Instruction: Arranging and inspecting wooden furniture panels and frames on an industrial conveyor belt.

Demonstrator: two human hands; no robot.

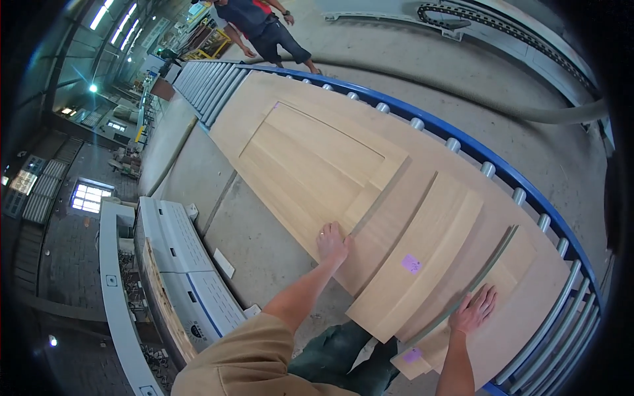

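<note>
A pale wooden panel door [310, 162] with a recessed middle lies flat on a large plain board. My left hand [331, 241] rests on its near end, fingers on the face and thumb by the end edge. Nearer to me, a narrower wooden board [422, 247] bears a purple sticker [411, 264]. To the right lies a smaller wooden piece [512, 264] with a dark edge and another purple sticker [412, 355]. On this piece my right hand [473, 310] lies with its fingers spread. Both hands touch wood from above and lift nothing.
Under the boards runs a roller conveyor [489, 169] with a blue side rail [429, 123]. Beyond it stand another person [264, 30], a grey hose [456, 92] and a large machine [502, 33]. A white machine cabinet [181, 257] stands at left, near a white offcut [224, 263] on the floor.
</note>
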